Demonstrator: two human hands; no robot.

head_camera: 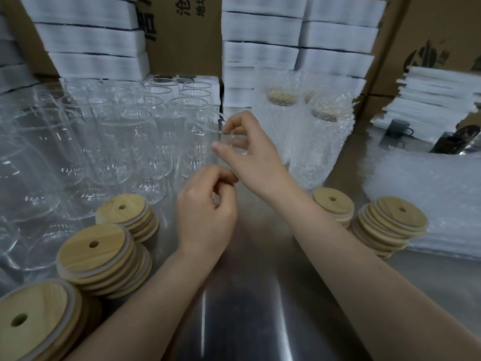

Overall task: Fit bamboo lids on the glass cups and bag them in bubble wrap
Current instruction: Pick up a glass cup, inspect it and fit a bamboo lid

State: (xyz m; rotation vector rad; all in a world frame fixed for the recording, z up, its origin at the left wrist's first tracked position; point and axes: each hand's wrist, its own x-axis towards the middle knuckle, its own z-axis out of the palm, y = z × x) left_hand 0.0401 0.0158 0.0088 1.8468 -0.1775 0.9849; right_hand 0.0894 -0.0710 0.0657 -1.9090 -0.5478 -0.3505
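While the person's right hand (250, 152) reaches out over the steel bench (247, 295), its forefinger and thumb pinch the rim of a glass cup (201, 144). That cup stands at the near right corner of the crowd of empty glass cups (109, 131) filling the bench's back left. The left hand (208, 204) hangs just below the right one, above the middle of the bench. Its fingers are curled in against the thumb, with nothing that I can see between them, and it touches neither the cup nor the other hand.

Along the left edge sit bamboo lids (96, 254) in three stacks, each top lid with a round hole. Two more stacks lie toward the right side, close against a heap of bubble wrap bags (429, 194). Behind the right hand, bubble-wrapped cups (325, 147) stand upright, their lids showing through the wrap. At the back edge, white foam sheets (263, 29) are piled in front of cardboard boxes (182, 35). A dark mug (398, 128) stands near the far right corner.
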